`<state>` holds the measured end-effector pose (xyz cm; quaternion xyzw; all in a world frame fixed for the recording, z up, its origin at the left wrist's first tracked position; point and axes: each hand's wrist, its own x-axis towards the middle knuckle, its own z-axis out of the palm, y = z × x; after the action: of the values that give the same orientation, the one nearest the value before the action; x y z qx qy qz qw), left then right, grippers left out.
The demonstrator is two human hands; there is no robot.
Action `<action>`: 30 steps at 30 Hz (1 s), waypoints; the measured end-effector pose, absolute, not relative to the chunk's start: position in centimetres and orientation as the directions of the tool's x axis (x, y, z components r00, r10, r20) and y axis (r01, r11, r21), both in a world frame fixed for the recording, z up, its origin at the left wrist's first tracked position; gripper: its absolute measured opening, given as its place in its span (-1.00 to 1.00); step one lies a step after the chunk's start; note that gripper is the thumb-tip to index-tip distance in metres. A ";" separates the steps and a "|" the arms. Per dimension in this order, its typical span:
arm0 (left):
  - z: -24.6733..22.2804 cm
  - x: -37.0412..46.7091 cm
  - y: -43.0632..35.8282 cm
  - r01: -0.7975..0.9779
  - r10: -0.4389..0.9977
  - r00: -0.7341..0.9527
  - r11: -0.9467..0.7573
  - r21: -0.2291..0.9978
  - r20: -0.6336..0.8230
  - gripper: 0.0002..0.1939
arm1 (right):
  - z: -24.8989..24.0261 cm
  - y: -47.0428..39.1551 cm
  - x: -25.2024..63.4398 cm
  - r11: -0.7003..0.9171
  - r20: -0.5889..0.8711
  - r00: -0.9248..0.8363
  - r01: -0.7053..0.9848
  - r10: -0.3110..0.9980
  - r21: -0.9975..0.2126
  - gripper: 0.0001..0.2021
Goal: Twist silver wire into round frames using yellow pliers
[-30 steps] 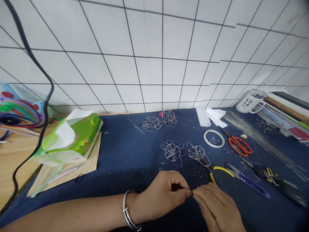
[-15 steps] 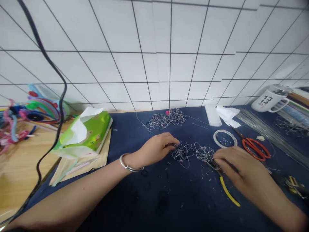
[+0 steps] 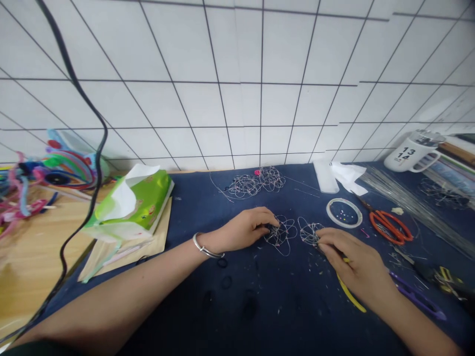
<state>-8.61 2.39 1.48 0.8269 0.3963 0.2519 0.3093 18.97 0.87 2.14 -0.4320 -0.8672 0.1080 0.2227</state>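
Note:
My left hand (image 3: 248,228), with a silver bangle at its wrist, pinches the left edge of a looped silver wire piece (image 3: 285,233) strung with tiny beads. A second looped wire piece (image 3: 308,231) lies just to its right, and the fingers of my right hand (image 3: 351,257) are closed on its right side. Under the right hand, yellow-handled pliers (image 3: 351,295) are partly hidden; one handle sticks out below. Farther back, two more wire clusters (image 3: 244,186) (image 3: 272,179) rest near the wall, with a small pink item between them.
At right are a round dish of beads (image 3: 344,213), orange-handled scissors (image 3: 391,227), a purple-handled tool (image 3: 421,300), a bundle of straight wires (image 3: 411,200) and a white mug (image 3: 411,152). A green tissue pack (image 3: 148,202) stands left. A black cable (image 3: 97,163) hangs at far left.
My right hand has shifted slightly left, farther onto the right wire piece, uncovering the purple-handled tool. My left fingers have moved a little right, over the edge of the left wire piece.

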 end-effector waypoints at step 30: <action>2.0 -10.1 3.2 0.520 0.819 0.572 -0.410 0.749 0.051 -0.66 | 2.6 1.6 19.9 0.766 0.273 -0.719 0.624 0.640 -0.154 -0.83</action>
<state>-10.07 3.19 1.99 0.8128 0.4119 0.2107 0.3541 19.94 1.63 2.65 -0.3409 -0.9266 0.0255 0.1565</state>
